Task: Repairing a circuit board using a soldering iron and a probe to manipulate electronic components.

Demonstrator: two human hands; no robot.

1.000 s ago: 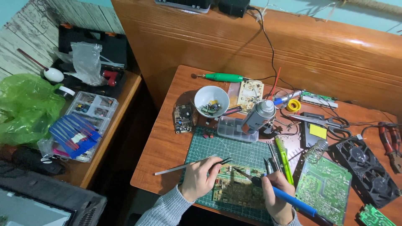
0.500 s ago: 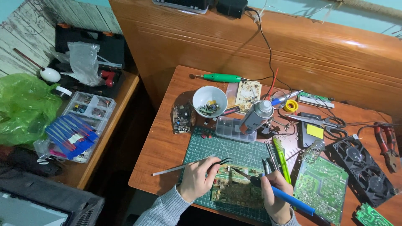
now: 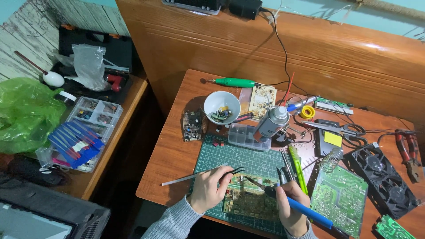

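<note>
My left hand (image 3: 208, 188) holds long metal tweezers (image 3: 195, 175), their dark tips over the top edge of a brown circuit board (image 3: 248, 199). That board lies on a green cutting mat (image 3: 230, 155) at the table's near edge. My right hand (image 3: 287, 206) grips a blue-handled soldering iron (image 3: 305, 211) like a pen, its tip pointing left onto the board's upper middle. Both hands rest on or beside the board.
A white bowl of parts (image 3: 221, 106), a clear parts box (image 3: 248, 136), a spray can (image 3: 271, 123), scissors (image 3: 341, 128), a black fan (image 3: 383, 175) and a green circuit board (image 3: 338, 199) crowd the table. The side table on the left holds a parts organizer (image 3: 95, 115) and a green bag (image 3: 24, 113).
The view has shifted slightly. Both hands stay over the board, with the tweezers and the iron held the same way.
</note>
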